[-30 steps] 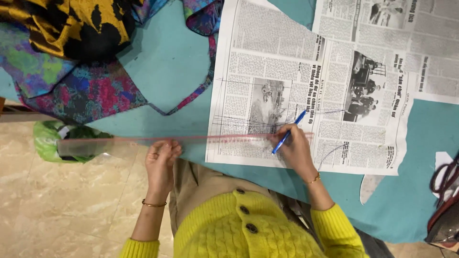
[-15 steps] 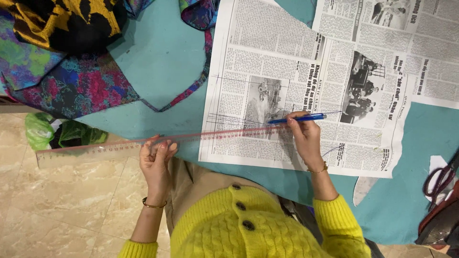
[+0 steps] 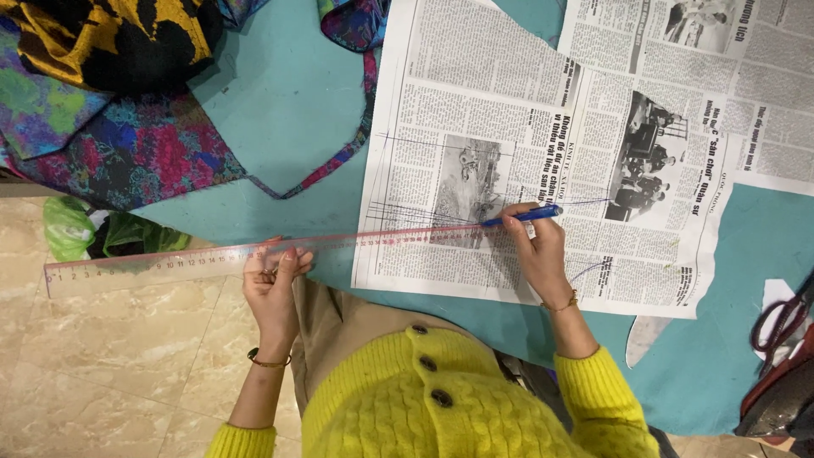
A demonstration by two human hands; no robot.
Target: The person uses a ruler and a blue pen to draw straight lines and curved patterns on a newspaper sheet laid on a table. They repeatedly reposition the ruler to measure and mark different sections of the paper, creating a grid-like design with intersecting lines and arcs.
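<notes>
Ruler (image 3: 170,265) shifted slightly; left hand (image 3: 273,280) pinches it, right hand (image 3: 536,248) grips pen (image 3: 521,216).

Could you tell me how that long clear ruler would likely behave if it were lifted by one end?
The ruler looks thin, see-through plastic, so it is probably light and may bow a little. Much of it juts past the table edge under the left hand, so it could tip if released. Lying on the newspaper, it may slide easily.
</notes>
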